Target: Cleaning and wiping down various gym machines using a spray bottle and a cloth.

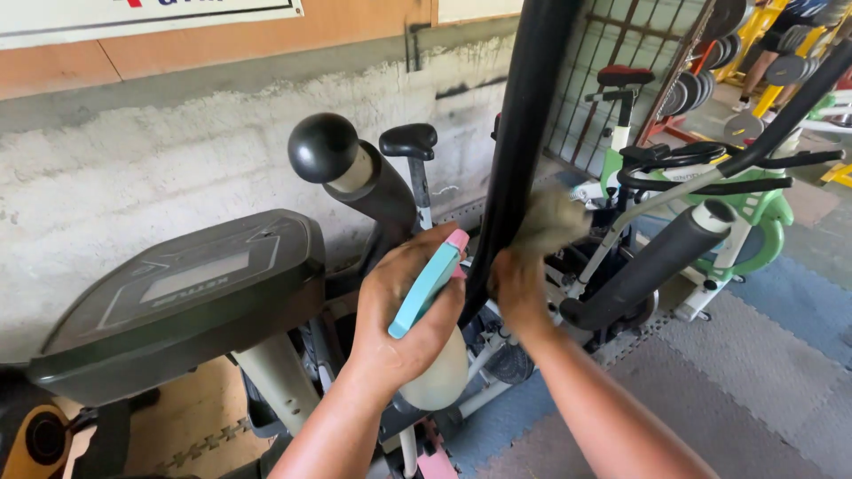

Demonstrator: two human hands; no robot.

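Observation:
My left hand (404,310) grips a spray bottle (433,371) with a light blue trigger and a pink tip, held close to a tall black padded handlebar (519,133) of an exercise machine. A greyish cloth (550,220) is pressed against that handlebar by my right hand (517,288), just right of the bottle. The bottle's pale body hangs below my left fist.
A grey console (191,288) with a display sits at the left. A second handle with a round black knob (324,148) rises behind my left hand. Another padded handle (652,262), exercise bikes (710,191) and weight plates (701,89) stand at the right, near a concrete wall.

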